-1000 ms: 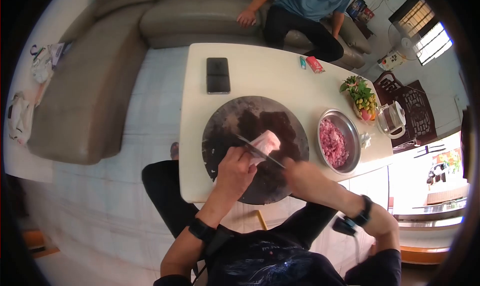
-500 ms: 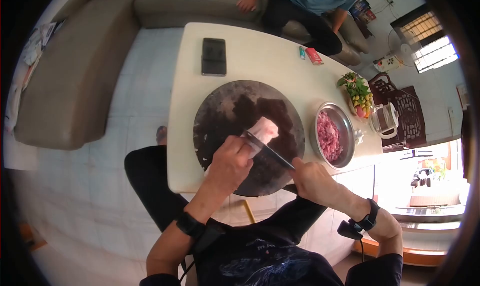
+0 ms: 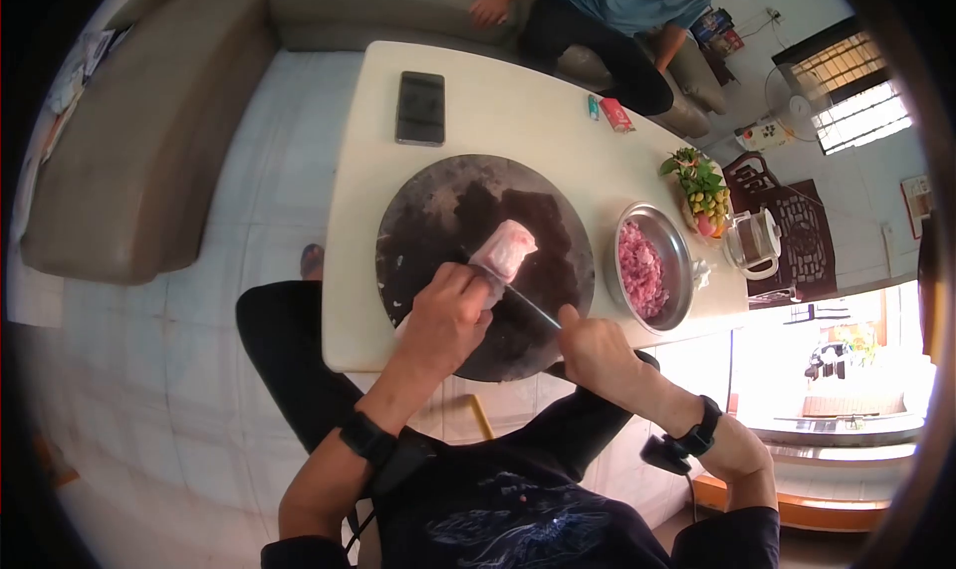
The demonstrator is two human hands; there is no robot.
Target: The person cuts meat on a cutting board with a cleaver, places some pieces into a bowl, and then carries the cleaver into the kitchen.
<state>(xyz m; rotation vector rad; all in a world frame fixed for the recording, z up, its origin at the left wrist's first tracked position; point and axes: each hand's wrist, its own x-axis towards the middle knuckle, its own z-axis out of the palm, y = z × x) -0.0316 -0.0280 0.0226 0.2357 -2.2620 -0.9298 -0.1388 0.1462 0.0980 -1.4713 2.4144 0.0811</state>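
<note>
A pale pink piece of meat lies on the round dark cutting board. My left hand is closed on the near end of the meat, its fingers bent. Held by the handle in my right hand is a knife, whose blade runs up and left to the meat, beside my left fingertips. The blade's tip is partly hidden by the meat and fingers. Right of the board stands a metal bowl with cut pink meat inside.
On the white table are a black phone, a red packet, a basket of fruit and leaves and a glass pitcher. Across the table a person sits on a sofa.
The view has shifted slightly. The knife blade has moved to the near side of the meat, close to my left fingers, and more of the meat shows beyond it.
</note>
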